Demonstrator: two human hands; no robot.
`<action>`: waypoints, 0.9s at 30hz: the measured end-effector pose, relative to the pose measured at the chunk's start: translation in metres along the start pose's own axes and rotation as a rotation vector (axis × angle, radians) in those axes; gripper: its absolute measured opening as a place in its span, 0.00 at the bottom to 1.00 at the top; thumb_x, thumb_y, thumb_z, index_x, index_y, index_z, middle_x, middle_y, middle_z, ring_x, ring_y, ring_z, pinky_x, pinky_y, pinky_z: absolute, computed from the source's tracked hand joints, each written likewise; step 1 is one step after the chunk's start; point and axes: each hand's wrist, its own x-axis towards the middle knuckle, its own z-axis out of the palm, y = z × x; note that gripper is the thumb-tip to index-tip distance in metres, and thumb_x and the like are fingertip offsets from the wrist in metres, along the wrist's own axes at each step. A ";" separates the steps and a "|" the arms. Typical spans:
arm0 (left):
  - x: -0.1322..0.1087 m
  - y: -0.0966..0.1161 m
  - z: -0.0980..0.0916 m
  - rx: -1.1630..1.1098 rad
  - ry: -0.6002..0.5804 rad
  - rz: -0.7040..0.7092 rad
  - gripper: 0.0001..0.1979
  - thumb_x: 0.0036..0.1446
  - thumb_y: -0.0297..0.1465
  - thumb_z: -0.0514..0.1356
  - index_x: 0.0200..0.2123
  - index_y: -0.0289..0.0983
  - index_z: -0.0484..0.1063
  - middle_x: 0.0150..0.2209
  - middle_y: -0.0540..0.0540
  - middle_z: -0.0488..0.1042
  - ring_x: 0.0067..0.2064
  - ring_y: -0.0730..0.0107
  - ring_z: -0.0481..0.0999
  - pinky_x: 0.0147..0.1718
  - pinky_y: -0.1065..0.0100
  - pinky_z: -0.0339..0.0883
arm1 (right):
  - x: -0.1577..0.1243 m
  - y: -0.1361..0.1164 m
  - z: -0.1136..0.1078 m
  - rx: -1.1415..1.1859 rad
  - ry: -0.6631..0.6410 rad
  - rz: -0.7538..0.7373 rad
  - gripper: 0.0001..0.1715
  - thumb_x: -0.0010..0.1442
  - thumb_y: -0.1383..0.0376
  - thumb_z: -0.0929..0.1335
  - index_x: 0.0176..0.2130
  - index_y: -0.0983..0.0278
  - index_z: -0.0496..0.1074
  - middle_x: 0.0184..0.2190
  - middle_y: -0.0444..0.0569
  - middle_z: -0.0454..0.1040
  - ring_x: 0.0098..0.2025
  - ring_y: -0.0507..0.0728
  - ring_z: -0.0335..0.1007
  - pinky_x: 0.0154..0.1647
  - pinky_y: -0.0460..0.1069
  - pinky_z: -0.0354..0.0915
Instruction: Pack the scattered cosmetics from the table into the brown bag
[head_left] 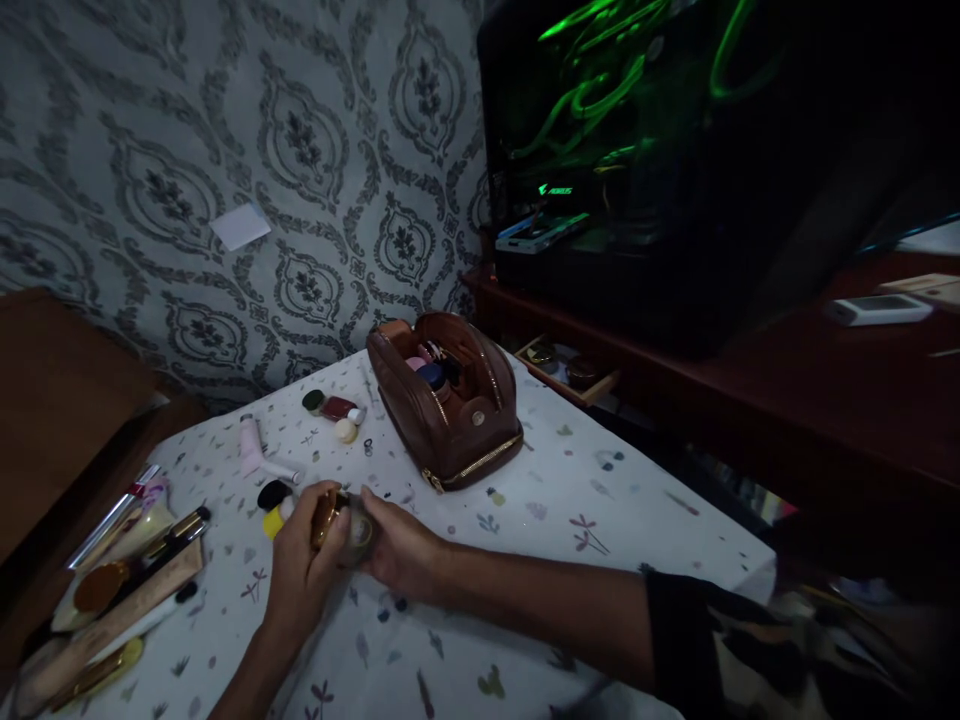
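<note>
Both hands meet over the near part of the table around a small gold-capped bottle (360,532), its body glassy and dim. My left hand (304,560) is closed around the gold cap end. On the other side, my right hand (405,548) grips the body with thumb and fingers. Whether the cap is on or off, I cannot tell. Beyond them stands a brown cosmetic bag (405,425), unzipped and gaping, with several cosmetics inside. Just behind my left hand lies an item with a black top and a yellow band (273,522).
Several makeup items and brushes (142,590) lie along the table's left side. A pink bent tube (251,445), a dark red bottle (337,408) and a small cream-coloured round item (346,431) rest farther back. An open drawer (577,385) juts from the desk beneath a green-lit computer case (600,150).
</note>
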 end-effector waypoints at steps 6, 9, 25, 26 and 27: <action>0.017 0.017 0.004 0.024 0.051 0.110 0.23 0.64 0.48 0.51 0.48 0.37 0.71 0.41 0.44 0.78 0.40 0.59 0.77 0.39 0.62 0.70 | -0.002 -0.027 0.006 0.027 -0.076 0.151 0.41 0.72 0.44 0.45 0.50 0.64 0.73 0.33 0.49 0.79 0.32 0.55 0.76 0.36 0.51 0.69; 0.028 0.026 -0.002 -0.015 0.028 0.143 0.23 0.66 0.48 0.48 0.49 0.37 0.70 0.40 0.44 0.77 0.40 0.60 0.76 0.38 0.63 0.69 | 0.000 -0.040 0.006 -0.121 -0.092 0.125 0.45 0.71 0.41 0.45 0.47 0.66 0.73 0.24 0.46 0.75 0.21 0.52 0.70 0.23 0.46 0.61; 0.107 0.117 -0.030 0.070 -0.141 0.431 0.21 0.65 0.48 0.52 0.50 0.39 0.69 0.38 0.49 0.75 0.37 0.66 0.73 0.35 0.68 0.63 | -0.032 -0.120 0.023 -0.200 -0.081 -0.461 0.38 0.60 0.34 0.63 0.48 0.62 0.69 0.33 0.46 0.75 0.25 0.50 0.69 0.25 0.46 0.66; 0.113 0.120 -0.031 0.026 -0.124 0.442 0.21 0.66 0.48 0.51 0.48 0.39 0.70 0.37 0.49 0.74 0.36 0.67 0.72 0.34 0.69 0.63 | -0.037 -0.123 0.023 -0.246 -0.082 -0.496 0.38 0.60 0.34 0.63 0.51 0.61 0.68 0.37 0.48 0.76 0.27 0.51 0.70 0.27 0.47 0.68; 0.119 0.122 -0.031 -0.016 -0.101 0.446 0.20 0.67 0.47 0.51 0.47 0.39 0.70 0.36 0.50 0.73 0.35 0.68 0.71 0.33 0.69 0.62 | -0.042 -0.125 0.021 -0.312 -0.059 -0.547 0.38 0.61 0.35 0.62 0.55 0.60 0.66 0.42 0.50 0.76 0.28 0.51 0.72 0.29 0.48 0.70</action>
